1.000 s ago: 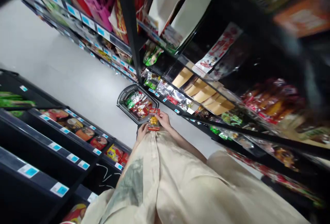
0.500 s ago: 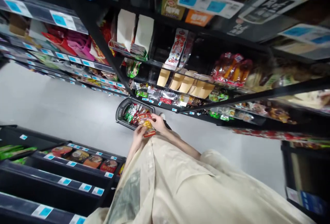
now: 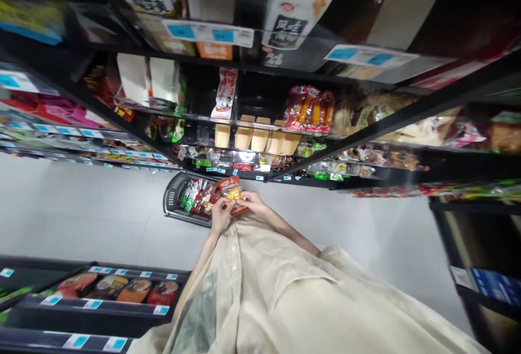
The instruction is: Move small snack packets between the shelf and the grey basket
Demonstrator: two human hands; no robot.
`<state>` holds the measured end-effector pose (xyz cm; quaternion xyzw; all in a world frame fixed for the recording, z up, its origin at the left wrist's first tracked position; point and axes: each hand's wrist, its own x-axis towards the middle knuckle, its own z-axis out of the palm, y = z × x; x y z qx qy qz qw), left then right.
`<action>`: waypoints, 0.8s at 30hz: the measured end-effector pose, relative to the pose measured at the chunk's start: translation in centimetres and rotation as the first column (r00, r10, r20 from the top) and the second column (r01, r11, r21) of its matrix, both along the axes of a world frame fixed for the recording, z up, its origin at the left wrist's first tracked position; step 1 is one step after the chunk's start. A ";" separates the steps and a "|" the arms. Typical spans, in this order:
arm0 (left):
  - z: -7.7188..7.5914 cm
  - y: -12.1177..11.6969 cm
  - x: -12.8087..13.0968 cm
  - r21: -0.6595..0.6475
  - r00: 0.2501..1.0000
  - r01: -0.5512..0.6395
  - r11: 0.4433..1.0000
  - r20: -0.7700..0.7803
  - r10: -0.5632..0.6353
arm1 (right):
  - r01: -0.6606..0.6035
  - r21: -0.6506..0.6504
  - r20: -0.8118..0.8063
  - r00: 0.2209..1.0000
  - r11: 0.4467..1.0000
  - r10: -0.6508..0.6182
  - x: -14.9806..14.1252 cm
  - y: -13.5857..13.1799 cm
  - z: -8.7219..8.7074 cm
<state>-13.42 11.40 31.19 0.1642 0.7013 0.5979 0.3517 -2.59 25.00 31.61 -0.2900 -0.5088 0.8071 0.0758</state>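
Between my two hands is a small red snack packet (image 3: pixel 230 185) with a clear middle showing yellow contents. My left hand (image 3: pixel 221 214) pinches its left side, and my right hand (image 3: pixel 251 202) grips it from the right, fingers closed on the edge. Just beyond and to the left, a dark grey shopping basket (image 3: pixel 173 191) stands on the floor. Inside it lie several green, red and brown snack packets (image 3: pixel 199 195). The packet is held above the basket's right end and hides part of it.
Ahead runs a tall black shelf unit with hanging packets, tan cartons (image 3: pixel 260 136) and red-topped bags of orange snacks (image 3: pixel 311 108). A low shelf with round-lidded food packs (image 3: pixel 134 290) stands at lower left. Grey floor (image 3: pixel 101 207) stretches between them.
My view has swung to the right and tilted up, so shelves and basket appear shifted left and lower. Both hands still hold the packet, with my right fingers now lower on it.
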 end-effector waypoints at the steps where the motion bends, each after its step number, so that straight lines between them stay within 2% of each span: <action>1: 0.0 1.6 0.7 -0.006 0.999 0.032 0.999 -0.017 -0.032 | 0.053 -0.031 0.002 0.999 0.998 -0.052 1.1 1.0 -0.2; 4: -0.5 6.5 3.0 -0.023 0.993 0.116 0.993 -0.011 -0.116 | 0.226 -0.106 0.033 0.974 0.968 -0.224 3.9 4.3 -0.9; 6: -1.1 9.2 4.5 -0.030 0.987 0.157 0.987 0.015 -0.157 | 0.341 -0.112 0.079 0.939 0.933 -0.334 5.4 6.6 -1.6; 8: -2.0 11.1 5.8 -0.027 0.979 0.197 0.980 0.056 -0.196 | 0.411 -0.092 0.115 0.909 0.907 -0.400 6.7 8.8 -2.4; 11: -3.6 12.5 7.3 -0.023 0.960 0.249 0.968 0.141 -0.244 | 0.436 -0.075 0.142 0.895 0.897 -0.423 8.1 11.4 -3.8; 14: -5.1 12.6 7.9 -0.079 0.952 0.236 0.969 0.219 -0.214 | 0.473 -0.068 0.197 0.869 0.878 -0.453 8.7 13.5 -5.5; 17: -6.4 11.9 7.6 -0.159 0.960 0.158 0.975 0.254 -0.115 | 0.535 -0.026 0.285 0.813 0.844 -0.507 8.7 15.3 -7.7; 21: -7.6 9.7 7.2 -0.251 0.977 0.013 0.968 0.208 0.041 | 0.598 0.055 0.384 0.726 0.799 -0.570 7.9 17.8 -10.5; 24: -8.3 7.2 7.7 -0.342 0.981 -0.101 0.934 0.122 0.150 | 0.609 0.076 0.413 0.702 0.789 -0.581 7.1 19.3 -11.8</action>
